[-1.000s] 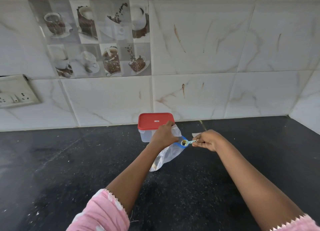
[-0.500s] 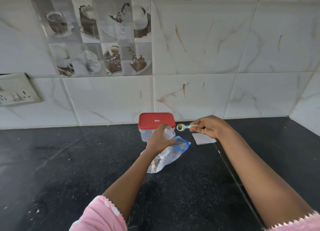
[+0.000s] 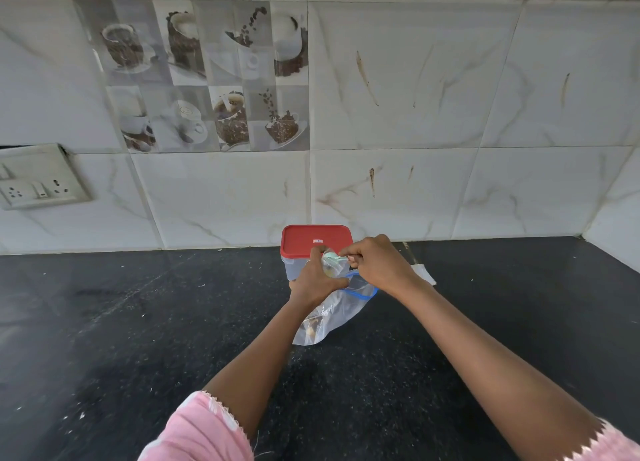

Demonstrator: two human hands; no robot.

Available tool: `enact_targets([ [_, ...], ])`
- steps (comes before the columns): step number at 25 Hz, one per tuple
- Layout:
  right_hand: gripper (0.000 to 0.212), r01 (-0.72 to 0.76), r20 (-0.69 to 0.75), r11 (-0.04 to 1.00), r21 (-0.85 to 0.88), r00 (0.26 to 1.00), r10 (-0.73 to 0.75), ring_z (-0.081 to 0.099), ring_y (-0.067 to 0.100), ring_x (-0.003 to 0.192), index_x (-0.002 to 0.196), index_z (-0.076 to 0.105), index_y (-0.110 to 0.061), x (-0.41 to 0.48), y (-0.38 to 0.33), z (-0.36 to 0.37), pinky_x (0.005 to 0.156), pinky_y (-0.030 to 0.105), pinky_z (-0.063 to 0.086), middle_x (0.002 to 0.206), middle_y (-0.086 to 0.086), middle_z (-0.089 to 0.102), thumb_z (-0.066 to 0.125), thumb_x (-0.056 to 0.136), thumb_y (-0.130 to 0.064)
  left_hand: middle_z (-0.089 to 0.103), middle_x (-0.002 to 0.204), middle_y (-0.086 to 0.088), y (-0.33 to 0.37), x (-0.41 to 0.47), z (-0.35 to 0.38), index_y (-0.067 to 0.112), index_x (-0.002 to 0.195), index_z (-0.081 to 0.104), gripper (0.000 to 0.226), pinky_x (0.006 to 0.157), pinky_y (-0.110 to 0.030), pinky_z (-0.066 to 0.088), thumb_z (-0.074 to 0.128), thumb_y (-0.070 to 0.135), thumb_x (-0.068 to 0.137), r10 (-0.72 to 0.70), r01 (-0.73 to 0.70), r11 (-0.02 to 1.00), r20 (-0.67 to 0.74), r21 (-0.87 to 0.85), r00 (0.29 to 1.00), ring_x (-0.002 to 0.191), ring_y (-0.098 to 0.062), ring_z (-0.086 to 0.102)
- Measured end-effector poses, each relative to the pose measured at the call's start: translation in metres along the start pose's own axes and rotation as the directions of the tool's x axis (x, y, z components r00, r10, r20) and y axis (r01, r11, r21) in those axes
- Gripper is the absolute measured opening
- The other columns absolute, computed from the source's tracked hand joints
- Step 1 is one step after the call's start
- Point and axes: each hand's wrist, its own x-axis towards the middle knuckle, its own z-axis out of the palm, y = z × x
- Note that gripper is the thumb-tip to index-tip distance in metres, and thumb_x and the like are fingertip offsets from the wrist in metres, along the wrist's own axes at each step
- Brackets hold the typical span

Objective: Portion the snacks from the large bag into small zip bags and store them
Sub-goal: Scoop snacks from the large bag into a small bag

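A large clear bag (image 3: 341, 308) with a blue zip rim lies on the black counter (image 3: 138, 322), a few brown snacks in its lower end. My left hand (image 3: 317, 280) grips a small clear zip bag (image 3: 330, 265) held up above the large bag. My right hand (image 3: 375, 263) pinches a small pale green spoon (image 3: 334, 257) whose bowl is at the small bag's mouth. Just behind the hands stands a clear box with a shut red lid (image 3: 316, 240).
A flat white zip bag (image 3: 424, 274) lies on the counter to the right of my right hand. The tiled wall runs along the back, with a switch and socket plate (image 3: 38, 178) at the left. Crumbs speckle the counter.
My right hand lifted the spoon out of the large bag, up and left, and brought it to the small bag in my left hand. My left hand stayed put.
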Motion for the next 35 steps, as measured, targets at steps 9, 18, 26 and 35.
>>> enact_targets([
  [9, 0.031, -0.187, -0.179, 0.97, 0.153, 0.96, 0.213, 0.069, 0.025, 0.082, 0.094, 0.075, -0.007, 0.006, 0.008, -0.025, 0.081, 0.035, 0.057, 0.08, 0.008, 0.068, 0.048, 0.083, 0.006, 0.051, 0.103, 0.004, -0.003, 0.003, -0.011, 0.023, 0.133, 0.03, 0.069, 0.096, -0.043, 0.041, 0.069, 0.035, 0.077, -0.005, 0.006, 1.0, -0.034, 0.03, 0.999, 0.096, -0.022, 0.054],
  [18, 0.023, -0.044, 0.36, 0.989, -0.144, 0.928, 0.094, 0.059, 0.026, 0.078, 0.092, 0.068, 0.0, 0.022, 0.005, 0.035, 0.064, 0.025, 0.037, 0.091, 0.015, 0.067, 0.05, 0.094, -0.014, 0.057, 0.093, 0.006, 0.006, -0.001, -0.031, 0.022, 0.122, 0.048, 0.058, 0.096, -0.04, 0.042, 0.073, 0.031, 0.07, 0.091, -0.083, 0.993, -0.101, 0.082, 0.991, 0.088, -0.016, 0.052],
  [26, 0.037, -0.195, 0.482, 0.97, -0.143, 0.842, 0.241, 0.051, 0.009, 0.061, 0.121, 0.056, -0.001, 0.035, -0.01, 0.08, 0.055, 0.02, 0.042, 0.084, 0.001, 0.06, 0.034, 0.1, -0.022, 0.064, 0.106, -0.002, -0.022, -0.006, -0.058, 0.02, 0.12, 0.051, 0.055, 0.086, -0.033, 0.049, 0.077, 0.035, 0.074, 0.033, -0.051, 0.988, -0.126, -0.145, 0.991, 0.1, -0.022, 0.06],
  [35, 0.031, -0.355, 0.422, 0.921, -0.157, 0.819, 0.388, 0.045, 0.024, 0.129, 0.12, 0.053, -0.009, 0.04, -0.002, 0.108, 0.104, 0.029, 0.033, 0.12, 0.004, 0.055, 0.041, 0.099, -0.028, 0.055, 0.124, -0.019, -0.108, -0.022, -0.054, 0.0, 0.13, 0.04, 0.057, 0.078, -0.036, 0.05, 0.059, 0.017, 0.079, -0.618, 0.596, 0.766, -0.018, -0.243, 0.786, 0.102, -0.032, 0.058],
])
